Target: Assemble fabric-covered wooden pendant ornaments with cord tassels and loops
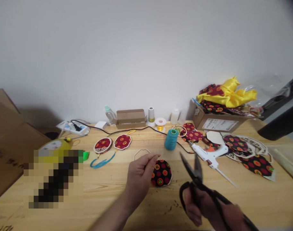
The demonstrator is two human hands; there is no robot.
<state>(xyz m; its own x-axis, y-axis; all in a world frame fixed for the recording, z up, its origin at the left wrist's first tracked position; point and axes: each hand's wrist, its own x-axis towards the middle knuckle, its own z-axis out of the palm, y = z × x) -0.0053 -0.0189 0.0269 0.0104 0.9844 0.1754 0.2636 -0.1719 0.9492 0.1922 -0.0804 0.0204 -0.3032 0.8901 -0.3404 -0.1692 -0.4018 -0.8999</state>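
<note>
Near the middle of the table my left hand (139, 175) is closed, thumb and fingertips pinched together. What they hold, if anything, is too small to make out. Right beside that hand is a round scalloped piece of black patterned fabric (162, 173) with a pale edge; whether the hand touches it I cannot tell. My right hand (196, 205), blurred, grips dark scissors (197, 179) with the blades spread and pointing away from me. A thin pale scalloped frame (143, 150) shows partly behind my left hand. Dark scraps (170, 208) are scattered between the hands.
A teal thread cone (171, 140) stands ahead, with a white glue gun (210, 154) to its right. Red fabric ornaments (122, 142) with blue cords lie left. Fabric pieces and frames (257, 165) pile up at right, before a filled cardboard box (216, 122).
</note>
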